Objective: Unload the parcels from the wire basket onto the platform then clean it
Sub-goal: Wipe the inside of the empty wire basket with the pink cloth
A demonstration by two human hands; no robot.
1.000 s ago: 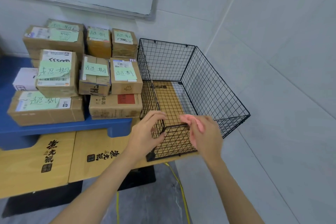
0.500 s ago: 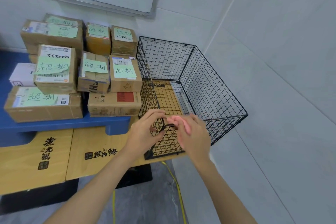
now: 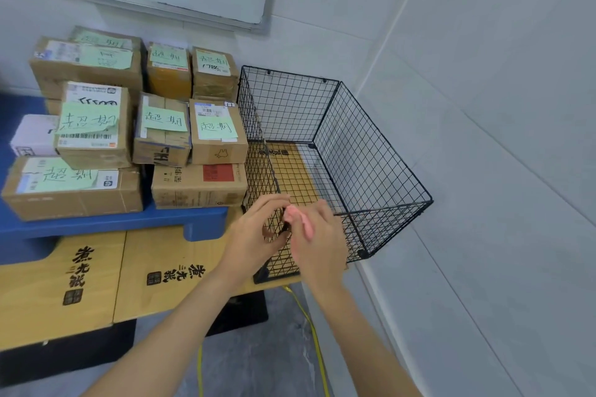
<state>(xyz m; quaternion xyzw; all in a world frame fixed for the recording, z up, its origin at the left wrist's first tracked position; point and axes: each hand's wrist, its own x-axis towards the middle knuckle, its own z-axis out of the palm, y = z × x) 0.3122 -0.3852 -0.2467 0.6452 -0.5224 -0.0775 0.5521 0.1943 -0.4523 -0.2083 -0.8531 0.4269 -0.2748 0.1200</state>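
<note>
Head view: basket (image 3: 371,155) empty on tabletop (image 3: 145,284), parcels (image 3: 200,184) on platform (image 3: 113,222). Left hand (image 3: 254,242) curls round its near corner; right hand (image 3: 319,245) holds a pink cloth (image 3: 301,222). We judge the basket light, stiff; grip its rim.

Parcels (image 3: 129,126) stacked on blue platform (image 3: 96,226), left of wire basket (image 3: 371,171) on wooden worktop (image 3: 145,287). Left hand (image 3: 254,240) gripped basket's near corner; right hand (image 3: 322,245) held pink cloth (image 3: 302,220) beside it.

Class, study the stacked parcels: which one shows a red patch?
The low brown carton on the blue platform, bottom row, beside the wire basket. No other parcel shows red; most carry green notes.
</note>
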